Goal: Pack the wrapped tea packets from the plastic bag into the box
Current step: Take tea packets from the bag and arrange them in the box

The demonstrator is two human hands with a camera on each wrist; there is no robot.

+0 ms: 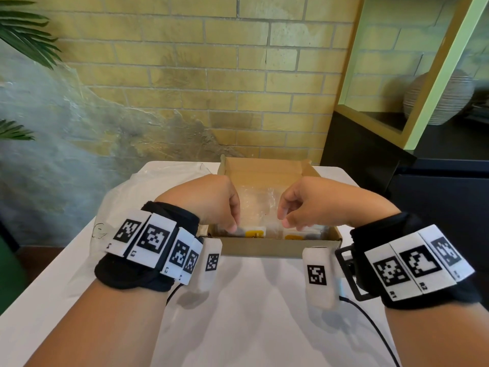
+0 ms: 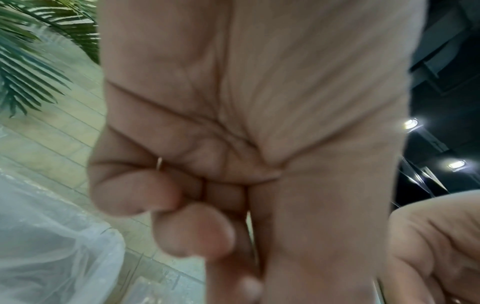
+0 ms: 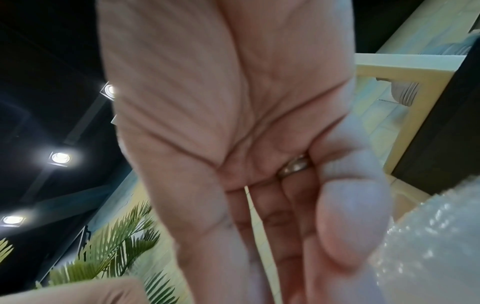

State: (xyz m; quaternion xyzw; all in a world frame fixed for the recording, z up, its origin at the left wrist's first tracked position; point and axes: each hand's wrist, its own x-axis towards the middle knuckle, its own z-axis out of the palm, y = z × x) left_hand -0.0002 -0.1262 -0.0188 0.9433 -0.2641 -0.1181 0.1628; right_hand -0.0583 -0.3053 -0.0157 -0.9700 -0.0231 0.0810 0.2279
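An open cardboard box [image 1: 277, 247] stands mid-table with several bubble-wrapped tea packets [image 1: 255, 231] lying in it, yellow labels showing. My left hand [image 1: 232, 221] reaches into the box's near left. Its fingers [image 2: 192, 230] are curled and its tips touch a packet, but a pinch is hidden. My right hand [image 1: 287, 221] hovers at the near right. Its fingers [image 3: 262, 226] are mostly straight and sit against bubble wrap [image 3: 428, 246]. The clear plastic bag [image 1: 127, 197] lies crumpled left of the box, also in the left wrist view [image 2: 52, 246].
The white table [image 1: 251, 300] ends at a brick wall behind the box. A palm plant [image 1: 23, 35] stands at the left. A black cabinet with a ribbed vase [image 1: 439, 96] is at the right. A black cable [image 1: 375, 327] trails from my right wrist.
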